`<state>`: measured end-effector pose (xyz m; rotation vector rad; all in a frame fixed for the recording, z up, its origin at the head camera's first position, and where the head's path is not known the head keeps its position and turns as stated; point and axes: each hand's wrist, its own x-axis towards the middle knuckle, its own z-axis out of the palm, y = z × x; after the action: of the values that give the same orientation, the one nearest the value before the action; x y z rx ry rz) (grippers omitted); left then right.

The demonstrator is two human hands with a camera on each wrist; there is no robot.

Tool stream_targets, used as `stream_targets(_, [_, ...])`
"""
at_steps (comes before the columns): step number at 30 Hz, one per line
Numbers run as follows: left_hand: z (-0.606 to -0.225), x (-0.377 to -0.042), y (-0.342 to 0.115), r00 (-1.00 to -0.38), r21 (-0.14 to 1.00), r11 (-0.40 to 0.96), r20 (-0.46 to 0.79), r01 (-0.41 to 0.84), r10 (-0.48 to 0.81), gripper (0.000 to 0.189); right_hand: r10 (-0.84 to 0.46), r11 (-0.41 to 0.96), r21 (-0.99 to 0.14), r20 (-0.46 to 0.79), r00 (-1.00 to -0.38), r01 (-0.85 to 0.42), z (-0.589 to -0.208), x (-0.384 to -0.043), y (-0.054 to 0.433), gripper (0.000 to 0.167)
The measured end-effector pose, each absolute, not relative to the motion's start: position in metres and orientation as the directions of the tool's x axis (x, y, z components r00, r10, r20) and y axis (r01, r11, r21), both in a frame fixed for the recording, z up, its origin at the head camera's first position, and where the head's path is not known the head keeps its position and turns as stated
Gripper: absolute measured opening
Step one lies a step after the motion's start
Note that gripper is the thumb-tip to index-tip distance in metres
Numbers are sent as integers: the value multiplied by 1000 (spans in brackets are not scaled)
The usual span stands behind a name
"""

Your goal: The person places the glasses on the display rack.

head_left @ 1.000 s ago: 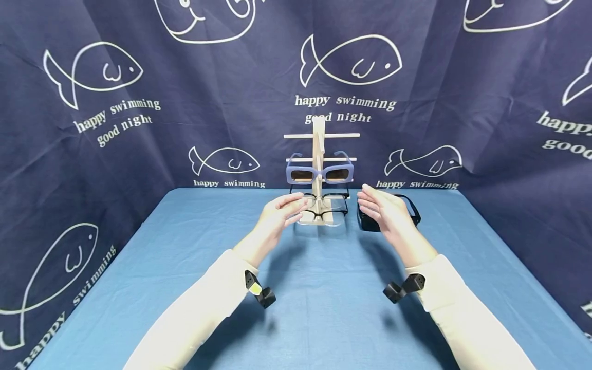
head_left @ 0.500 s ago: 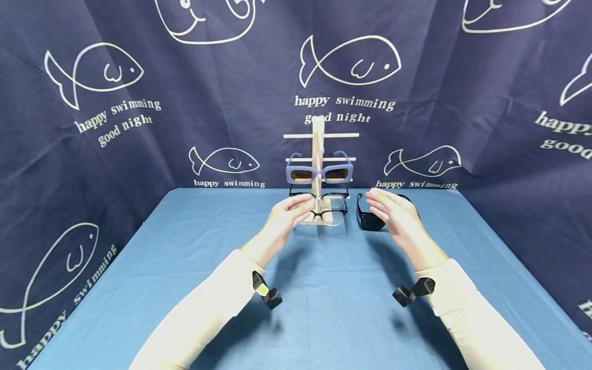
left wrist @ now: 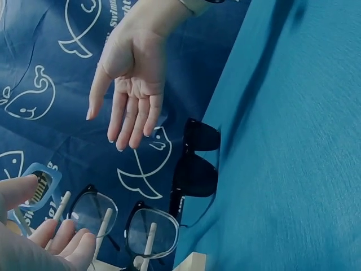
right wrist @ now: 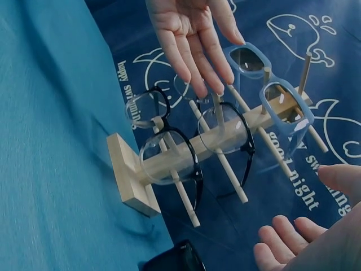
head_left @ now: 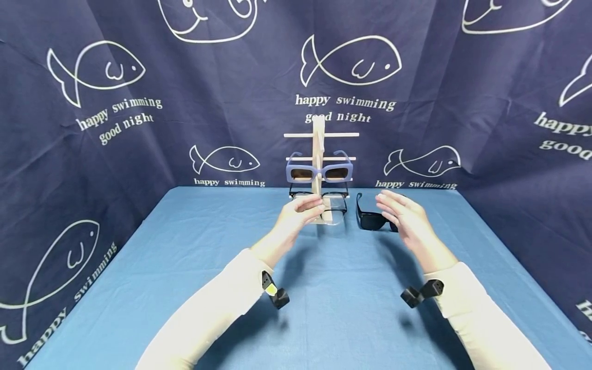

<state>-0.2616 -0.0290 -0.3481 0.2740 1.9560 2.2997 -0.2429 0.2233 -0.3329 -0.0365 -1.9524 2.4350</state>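
Note:
In the head view my left hand (head_left: 298, 218) hovers in front of the lower part of a wooden glasses stand (head_left: 318, 141), fingers fairly straight and holding nothing. It partly hides two pairs of black-browed, clear-lens glasses; in the right wrist view the lower pair (right wrist: 194, 161) and the pair above (right wrist: 249, 135) hang on the rack. Blue-framed sunglasses (head_left: 301, 174) hang higher up. My right hand (head_left: 409, 221), palm turned inward and empty, is raised before black sunglasses (head_left: 371, 221) on the table, covering their right half.
Blue cloth covers the table (head_left: 342, 318). Behind it hangs a navy curtain (head_left: 259, 103) with white fish drawings, and it closes in the sides too. At the stand's top, a crossbar (head_left: 342, 135) bears no glasses.
Both hands have shifted to the right. My left hand now covers more of the lower glasses, while my right hand has uncovered the left part of the black sunglasses. The glasses have stayed put.

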Motion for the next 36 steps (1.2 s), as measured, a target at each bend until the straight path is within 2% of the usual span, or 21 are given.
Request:
stream_targets(4, [-348,-261,-24,-976,985,-171,68,32,208,45,37,-241,-970,17,-999,-26,-336,-244,229,32])
stream_targets(6, [-348,-260,-22,-974,983,-182,70,30,217,46,41,-244,-969,20,-999,-30,-337,-243,232,29])
stream_targets(11, [-348,-258,-18,-970,983,-183,74,32,231,45,79,-235,-972,-10,-997,-9,-339,-243,239,47])
stream_targets(22, [-346,-256,-3,-962,990,-96,125,105,243,48,176,-248,-969,-68,-982,23,-345,-249,257,80])
stream_targets(36, [-347,-254,19,-960,994,-74,102,85,261,52,285,-221,-975,-86,-955,22,-358,-257,280,80])
